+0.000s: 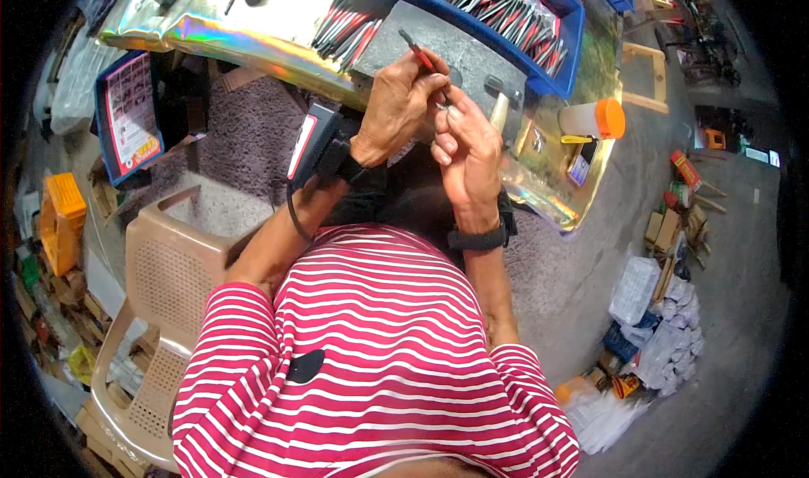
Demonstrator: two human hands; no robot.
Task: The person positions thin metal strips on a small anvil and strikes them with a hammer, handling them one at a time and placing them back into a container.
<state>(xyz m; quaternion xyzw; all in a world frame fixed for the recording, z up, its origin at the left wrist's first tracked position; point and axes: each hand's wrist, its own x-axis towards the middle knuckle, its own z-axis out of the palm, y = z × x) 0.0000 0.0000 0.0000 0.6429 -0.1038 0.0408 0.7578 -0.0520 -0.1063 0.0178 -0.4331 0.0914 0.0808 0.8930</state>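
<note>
My left hand pinches a slim red-and-black stick-like piece, its dark tip pointing up and to the left. Close against it, my right hand has thumb and fingertips closed at the lower end of the same piece; the fingers hide the exact contact. Both hands are above the near edge of a grey metal plate on the bench. A loose pile of similar red, black and silver pieces lies just left of the plate. Beyond it, a long blue tray holds many more.
An orange-lidded jar stands at the bench's right side, near a pale tapered handle. A beige plastic chair is on my left, with an orange crate beyond. Bags and cardboard lie on the floor at right.
</note>
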